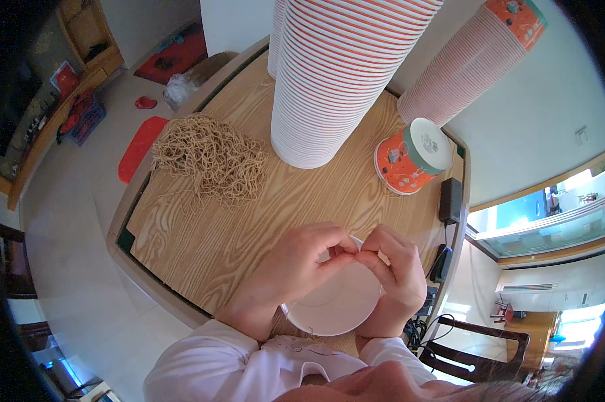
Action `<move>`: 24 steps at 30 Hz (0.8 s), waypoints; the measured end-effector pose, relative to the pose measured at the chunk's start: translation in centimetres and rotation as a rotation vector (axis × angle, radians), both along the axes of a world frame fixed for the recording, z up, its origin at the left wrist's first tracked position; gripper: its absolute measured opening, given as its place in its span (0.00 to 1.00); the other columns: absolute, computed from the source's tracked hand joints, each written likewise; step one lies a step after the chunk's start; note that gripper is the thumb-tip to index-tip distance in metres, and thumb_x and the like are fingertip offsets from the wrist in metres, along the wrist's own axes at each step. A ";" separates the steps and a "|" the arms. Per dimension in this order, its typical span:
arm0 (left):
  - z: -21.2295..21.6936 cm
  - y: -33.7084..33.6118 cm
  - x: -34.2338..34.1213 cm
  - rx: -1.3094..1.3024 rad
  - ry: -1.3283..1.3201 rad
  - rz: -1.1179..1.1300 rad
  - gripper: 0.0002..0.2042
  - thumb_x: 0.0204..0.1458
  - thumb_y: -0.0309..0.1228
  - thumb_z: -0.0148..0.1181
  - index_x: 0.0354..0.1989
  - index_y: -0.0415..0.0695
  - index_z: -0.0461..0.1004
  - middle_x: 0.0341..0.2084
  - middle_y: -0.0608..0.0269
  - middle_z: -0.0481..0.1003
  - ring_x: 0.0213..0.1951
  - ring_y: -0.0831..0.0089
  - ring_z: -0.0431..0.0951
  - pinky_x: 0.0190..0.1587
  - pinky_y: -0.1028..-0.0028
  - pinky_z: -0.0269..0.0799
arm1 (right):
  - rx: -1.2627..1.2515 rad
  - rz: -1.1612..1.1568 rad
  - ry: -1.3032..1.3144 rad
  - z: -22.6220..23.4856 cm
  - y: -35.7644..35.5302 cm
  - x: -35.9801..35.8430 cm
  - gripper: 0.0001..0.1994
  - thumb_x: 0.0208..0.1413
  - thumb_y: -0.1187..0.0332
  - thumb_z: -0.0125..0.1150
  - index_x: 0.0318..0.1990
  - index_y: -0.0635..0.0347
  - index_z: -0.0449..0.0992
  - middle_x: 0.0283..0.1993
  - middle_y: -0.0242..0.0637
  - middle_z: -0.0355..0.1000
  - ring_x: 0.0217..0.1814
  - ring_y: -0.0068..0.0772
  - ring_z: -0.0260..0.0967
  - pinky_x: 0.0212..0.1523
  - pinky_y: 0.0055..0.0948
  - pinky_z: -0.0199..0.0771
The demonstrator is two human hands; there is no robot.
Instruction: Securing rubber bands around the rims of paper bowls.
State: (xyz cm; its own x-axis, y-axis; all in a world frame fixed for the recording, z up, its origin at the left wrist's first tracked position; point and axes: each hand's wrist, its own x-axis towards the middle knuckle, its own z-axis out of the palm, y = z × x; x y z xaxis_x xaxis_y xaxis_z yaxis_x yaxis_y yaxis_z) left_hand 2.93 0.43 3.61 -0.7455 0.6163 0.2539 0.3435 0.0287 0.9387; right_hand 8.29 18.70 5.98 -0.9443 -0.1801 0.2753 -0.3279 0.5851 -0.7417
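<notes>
A white paper bucket (332,301) stands on the table close to my body, its mouth facing up. Over its far rim my left hand (316,258) and my right hand (395,264) meet, thumbs and forefingers pinched together. Whatever is between the fingertips is too small or hidden to make out. A short bit of tan string (310,331) shows at the bucket's near rim. Farther off to the left lies a loose, tangled heap of tan string (208,157).
Tall nested stacks of white paper buckets (329,87) and pinkish ones (460,74) rise at the back. An orange bucket (403,164) sits upside down at right. A black adapter (450,201) and cables line the right edge; a red stool (140,151) stands left.
</notes>
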 end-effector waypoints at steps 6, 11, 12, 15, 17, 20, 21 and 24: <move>0.0 0.3 -0.1 0.019 -0.085 0.020 0.05 0.44 0.25 0.66 0.31 0.42 0.77 0.25 0.59 0.78 0.30 0.68 0.79 0.34 0.72 0.73 | -0.050 0.023 0.020 -0.1 0.7 0.4 0.06 0.47 0.76 0.64 0.31 0.64 0.72 0.29 0.41 0.69 0.32 0.42 0.70 0.32 0.33 0.69; -0.5 0.1 0.0 0.013 -0.076 0.059 0.04 0.45 0.24 0.65 0.29 0.42 0.78 0.25 0.60 0.77 0.29 0.68 0.78 0.32 0.72 0.72 | -0.039 0.015 0.051 -0.2 0.4 0.4 0.07 0.46 0.77 0.64 0.32 0.64 0.73 0.30 0.41 0.70 0.34 0.41 0.71 0.33 0.31 0.70; -0.4 0.1 -0.1 0.014 -0.075 0.055 0.04 0.45 0.24 0.65 0.29 0.42 0.78 0.25 0.60 0.77 0.29 0.68 0.78 0.32 0.72 0.72 | -0.041 -0.047 0.048 -0.2 0.2 0.5 0.06 0.46 0.76 0.64 0.32 0.64 0.73 0.30 0.40 0.70 0.34 0.41 0.71 0.33 0.31 0.70; -0.3 0.2 -0.2 0.005 -0.028 0.061 0.04 0.44 0.24 0.65 0.30 0.42 0.78 0.25 0.60 0.77 0.29 0.68 0.78 0.31 0.72 0.71 | -0.075 -0.105 0.032 0.1 0.6 0.3 0.06 0.48 0.72 0.63 0.31 0.64 0.73 0.29 0.40 0.70 0.33 0.41 0.71 0.33 0.31 0.70; -0.5 0.0 -0.3 0.000 -0.011 0.079 0.05 0.44 0.25 0.66 0.30 0.42 0.78 0.25 0.60 0.76 0.28 0.68 0.77 0.31 0.72 0.71 | -0.110 -0.093 0.019 0.0 1.0 0.0 0.07 0.49 0.71 0.63 0.31 0.64 0.73 0.28 0.40 0.70 0.32 0.42 0.71 0.32 0.31 0.69; 0.0 -0.1 -0.3 -0.054 0.043 0.085 0.04 0.44 0.25 0.66 0.29 0.42 0.78 0.25 0.61 0.76 0.28 0.67 0.77 0.31 0.71 0.71 | 0.010 -0.020 -0.055 -0.1 1.1 -0.1 0.08 0.52 0.69 0.61 0.30 0.65 0.72 0.28 0.41 0.69 0.30 0.42 0.69 0.31 0.33 0.68; -0.1 -0.1 -0.3 -0.056 0.041 0.087 0.04 0.44 0.25 0.66 0.29 0.42 0.78 0.25 0.61 0.76 0.28 0.67 0.77 0.31 0.71 0.71 | 0.040 -0.009 -0.068 0.1 0.9 -0.1 0.08 0.52 0.69 0.61 0.30 0.65 0.72 0.28 0.42 0.69 0.30 0.42 0.69 0.30 0.33 0.67; -0.3 0.0 -0.3 -0.036 0.031 0.087 0.04 0.44 0.25 0.66 0.29 0.42 0.78 0.24 0.61 0.76 0.28 0.66 0.77 0.32 0.71 0.71 | 0.025 -0.035 -0.072 -0.1 1.0 0.1 0.07 0.53 0.70 0.60 0.30 0.66 0.71 0.27 0.42 0.69 0.29 0.42 0.68 0.30 0.33 0.66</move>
State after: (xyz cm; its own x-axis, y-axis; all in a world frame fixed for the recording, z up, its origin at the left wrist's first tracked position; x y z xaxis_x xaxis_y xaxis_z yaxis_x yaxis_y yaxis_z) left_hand 2.61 0.47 3.34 -0.7889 0.5583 0.2567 0.3671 0.0932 0.9255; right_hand 8.44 19.65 5.88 -0.9673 -0.1531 0.2021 -0.2533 0.6141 -0.7475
